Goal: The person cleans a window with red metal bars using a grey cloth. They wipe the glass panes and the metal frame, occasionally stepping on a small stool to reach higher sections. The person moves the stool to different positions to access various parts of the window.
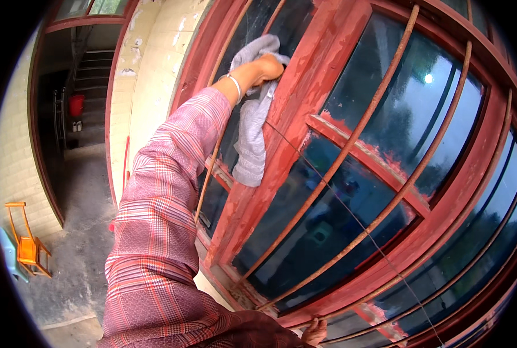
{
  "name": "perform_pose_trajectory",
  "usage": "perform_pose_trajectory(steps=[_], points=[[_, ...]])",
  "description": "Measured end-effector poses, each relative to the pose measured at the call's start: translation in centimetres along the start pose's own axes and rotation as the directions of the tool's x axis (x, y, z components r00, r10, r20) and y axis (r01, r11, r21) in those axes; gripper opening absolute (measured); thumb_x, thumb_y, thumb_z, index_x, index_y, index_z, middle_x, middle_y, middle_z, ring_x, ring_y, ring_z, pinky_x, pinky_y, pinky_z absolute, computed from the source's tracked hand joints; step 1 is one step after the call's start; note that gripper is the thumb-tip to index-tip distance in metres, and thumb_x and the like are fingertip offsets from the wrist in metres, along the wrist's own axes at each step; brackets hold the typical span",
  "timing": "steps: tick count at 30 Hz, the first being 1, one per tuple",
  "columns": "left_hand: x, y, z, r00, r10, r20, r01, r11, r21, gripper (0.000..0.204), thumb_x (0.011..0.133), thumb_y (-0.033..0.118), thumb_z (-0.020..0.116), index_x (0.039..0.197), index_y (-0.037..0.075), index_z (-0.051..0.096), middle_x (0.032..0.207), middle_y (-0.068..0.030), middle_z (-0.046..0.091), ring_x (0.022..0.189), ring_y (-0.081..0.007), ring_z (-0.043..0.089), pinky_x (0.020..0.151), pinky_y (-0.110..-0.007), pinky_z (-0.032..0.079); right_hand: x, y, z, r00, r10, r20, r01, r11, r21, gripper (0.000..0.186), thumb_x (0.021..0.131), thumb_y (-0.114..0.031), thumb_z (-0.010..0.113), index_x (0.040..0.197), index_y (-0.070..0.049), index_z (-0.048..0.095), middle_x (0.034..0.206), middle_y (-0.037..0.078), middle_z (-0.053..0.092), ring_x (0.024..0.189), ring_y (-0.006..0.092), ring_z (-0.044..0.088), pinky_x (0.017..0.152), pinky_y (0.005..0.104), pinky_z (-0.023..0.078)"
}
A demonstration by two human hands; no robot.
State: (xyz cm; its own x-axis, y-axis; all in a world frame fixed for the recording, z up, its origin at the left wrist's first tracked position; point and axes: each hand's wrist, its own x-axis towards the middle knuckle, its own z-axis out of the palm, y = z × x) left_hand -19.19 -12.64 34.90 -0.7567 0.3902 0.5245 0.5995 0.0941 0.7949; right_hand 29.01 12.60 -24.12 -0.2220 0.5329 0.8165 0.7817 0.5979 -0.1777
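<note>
My left hand (268, 68) is closed around a grey cloth (251, 145) at the upper middle, pressed near a narrow window pane beside a red wooden post (296, 116). One part of the cloth bunches above the hand; a longer part hangs down along the post. A white bangle circles the left wrist, below a plaid sleeve. At the lower edge, my right hand (315, 332) shows only partly, its fingers curled at a rusty window bar (351, 313).
Curved rusty bars (380, 93) run across the red-framed window panes (328, 220), with a thin wire slanting over them. To the left are a doorway with stairs (93, 72), a red bucket (76, 105) and an orange wooden chair (29, 250) on the concrete floor.
</note>
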Motion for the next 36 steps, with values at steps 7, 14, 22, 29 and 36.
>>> perform_pose_trajectory(steps=[7, 14, 22, 29, 36], points=[[6.4, -3.3, 0.9, 0.923, 0.010, -0.386, -0.062, 0.990, -0.123, 0.055, 0.080, 0.025, 0.058, 0.121, -0.011, 0.048, 0.128, -0.0237, 0.048, 0.119, -0.0299, 0.048, 0.098, -0.033, 0.038, 5.1, -6.2, -5.7, 0.988, 0.154, 0.002, -0.130, 0.824, 0.552, 0.030, 0.084, -0.036, 0.063, 0.086, -0.006, 0.068, 0.060, 0.011, 0.060, 0.045, 0.0244, 0.053, 0.041, 0.0328, 0.041], [3.6, -4.1, 2.2, 0.925, 0.165, -0.344, -0.024, 0.925, 0.378, 0.061, 0.080, 0.036, 0.056, 0.123, -0.007, 0.046, 0.119, -0.0276, 0.052, 0.115, -0.0349, 0.049, 0.096, -0.036, 0.040, 4.0, -4.9, -5.4, 0.959, 0.171, 0.226, -0.279, 0.704, 0.653, 0.020, 0.092, -0.014, 0.050, 0.088, 0.005, 0.056, 0.075, 0.008, 0.059, 0.063, 0.0167, 0.055, 0.055, 0.0273, 0.044], [2.6, -3.9, -5.5, 0.810, 0.002, -0.586, -0.488, 0.556, -0.673, 0.023, 0.083, 0.012, 0.055, 0.100, -0.003, 0.058, 0.095, -0.0103, 0.062, 0.083, -0.0186, 0.058, 0.070, -0.033, 0.048, 5.2, -4.6, -5.8, 0.964, 0.070, 0.257, -0.236, 0.666, 0.708, 0.023, 0.092, -0.020, 0.051, 0.085, 0.001, 0.053, 0.072, 0.005, 0.054, 0.063, 0.0128, 0.050, 0.052, 0.0267, 0.042], [-5.6, -6.7, -10.0, 0.500, 0.371, -0.782, -0.806, 0.530, -0.264, 0.024, 0.086, 0.005, 0.052, 0.108, -0.003, 0.055, 0.102, -0.0062, 0.059, 0.089, -0.0157, 0.055, 0.078, -0.028, 0.045, 4.3, -3.7, -5.1, 0.957, 0.077, 0.279, -0.255, 0.679, 0.688, 0.025, 0.092, -0.024, 0.052, 0.087, 0.000, 0.056, 0.075, 0.006, 0.059, 0.063, 0.0119, 0.052, 0.045, 0.0251, 0.042], [-16.9, -15.9, -0.9, 0.594, 0.609, -0.526, -0.603, 0.769, 0.209, 0.016, 0.081, 0.005, 0.045, 0.090, -0.002, 0.057, 0.084, -0.0174, 0.060, 0.080, -0.0311, 0.059, 0.073, -0.037, 0.046, 3.9, -3.4, -5.8, 0.949, 0.089, 0.304, -0.277, 0.698, 0.660, 0.025, 0.092, -0.025, 0.052, 0.089, -0.001, 0.057, 0.077, 0.005, 0.060, 0.063, 0.0113, 0.053, 0.045, 0.0232, 0.041]])
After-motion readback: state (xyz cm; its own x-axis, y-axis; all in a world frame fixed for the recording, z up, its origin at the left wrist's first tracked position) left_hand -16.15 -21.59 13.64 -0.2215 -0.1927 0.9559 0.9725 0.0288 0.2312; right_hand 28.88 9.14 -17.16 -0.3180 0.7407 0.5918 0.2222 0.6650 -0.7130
